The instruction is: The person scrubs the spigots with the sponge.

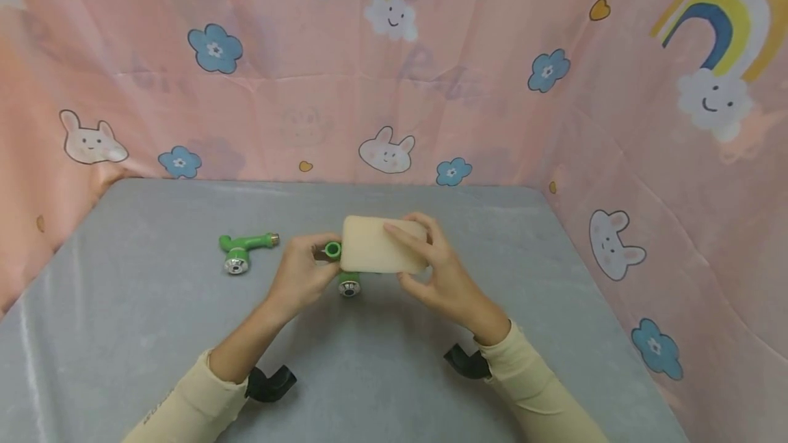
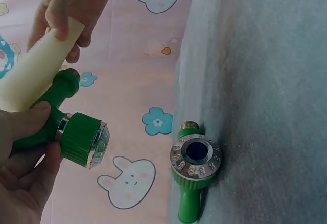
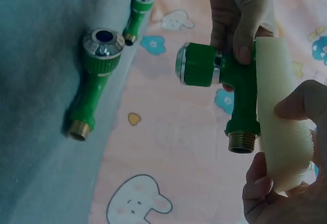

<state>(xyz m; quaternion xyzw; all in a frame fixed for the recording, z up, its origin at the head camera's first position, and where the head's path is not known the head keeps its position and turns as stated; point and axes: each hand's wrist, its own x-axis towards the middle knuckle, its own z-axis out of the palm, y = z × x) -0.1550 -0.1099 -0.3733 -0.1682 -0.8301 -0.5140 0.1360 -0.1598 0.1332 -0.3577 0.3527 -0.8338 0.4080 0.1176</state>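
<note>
My left hand [image 1: 304,269] grips a green faucet [image 3: 245,93] with a ribbed, chrome-capped knob and a brass threaded end. In the head view its round green spout opening [image 1: 333,250] shows by the fingertips. A cream sponge [image 1: 375,245] lies along the faucet's body and hides most of it from above. My right hand [image 1: 446,275] holds that sponge, thumb [image 3: 299,104] on one face and fingers round the other. Under the hands a second green faucet [image 3: 94,91] lies on the table, its dial-like chrome knob facing the wrist camera.
Another green faucet [image 1: 243,248] lies at the left of the grey cloth-covered table [image 1: 154,347]. Black curved mounts [image 1: 271,385] sit by both cuffs. A pink patterned curtain [image 1: 265,108] stands behind the table and along its sides.
</note>
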